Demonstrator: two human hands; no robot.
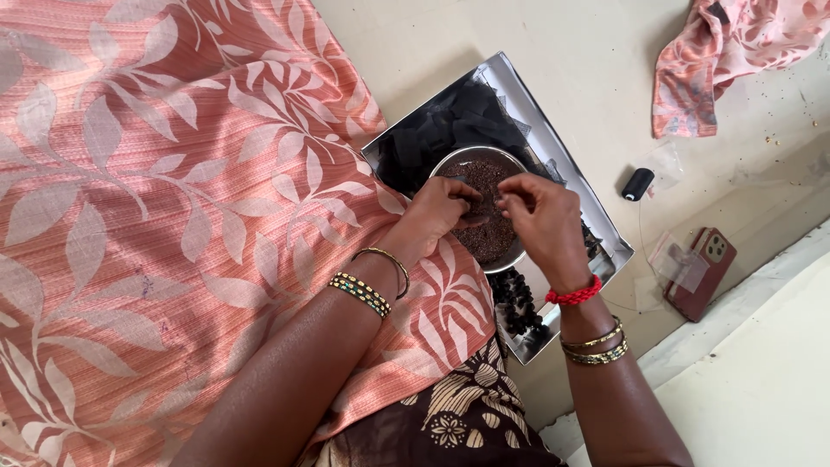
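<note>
left hand (441, 207) pinched, fingertips in beads | right hand (540, 216) pinched, grip contents unclear | bowl (450, 161) directly beneath both | left hand nearer beads (493, 233)

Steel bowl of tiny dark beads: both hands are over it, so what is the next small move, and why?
Probably pinch up a few beads with the left hand, whose fingertips already dip into the steel bowl. The right hand hovers beside it above the bowl, fingers pinched; whether it holds a needle or thread is too small to tell. The bowl sits in a shiny tray.
</note>
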